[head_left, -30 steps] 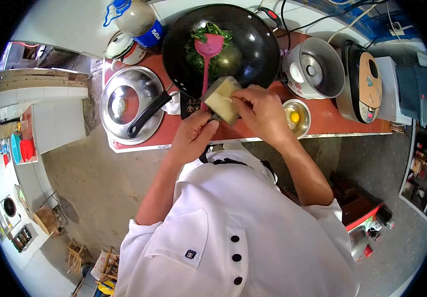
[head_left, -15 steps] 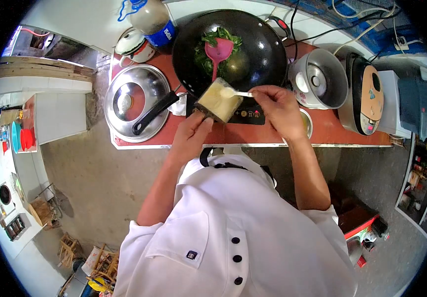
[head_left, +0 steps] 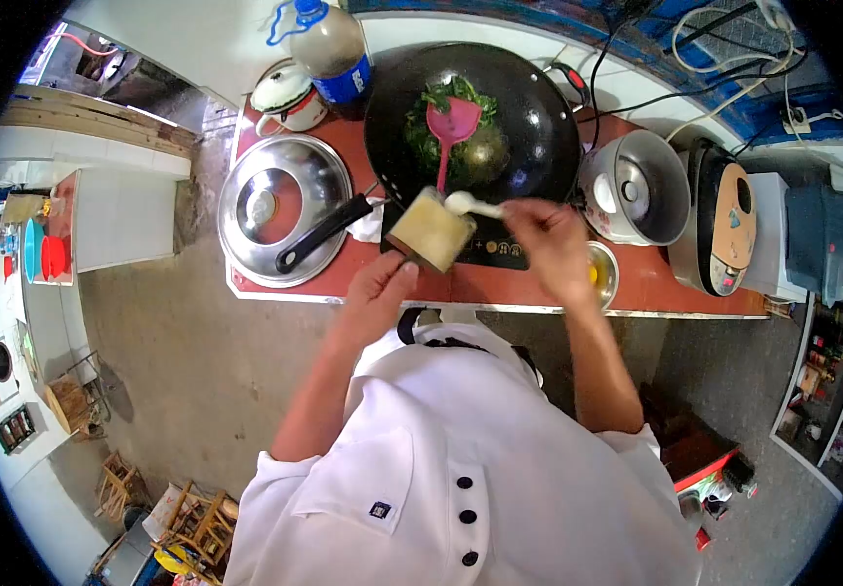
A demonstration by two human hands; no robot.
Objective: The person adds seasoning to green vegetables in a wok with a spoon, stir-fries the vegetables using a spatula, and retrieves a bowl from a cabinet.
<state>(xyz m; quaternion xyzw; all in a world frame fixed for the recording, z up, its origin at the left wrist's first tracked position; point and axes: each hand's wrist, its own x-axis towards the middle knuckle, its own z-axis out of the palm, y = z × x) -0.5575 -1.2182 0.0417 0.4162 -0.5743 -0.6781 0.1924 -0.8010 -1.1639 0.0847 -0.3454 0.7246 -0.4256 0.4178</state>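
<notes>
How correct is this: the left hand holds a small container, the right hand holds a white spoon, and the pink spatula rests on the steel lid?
The spatula's place is wrong: the head view shows the pink spatula resting in the black wok. The left hand holds a small container, the right hand a white spoon.

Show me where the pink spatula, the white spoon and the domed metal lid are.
pink spatula point(head_left: 453, 121): head view, on its broad head
white spoon point(head_left: 485, 208): head view, on its handle
domed metal lid point(head_left: 324, 180): head view, on its shiny outer ring
</notes>
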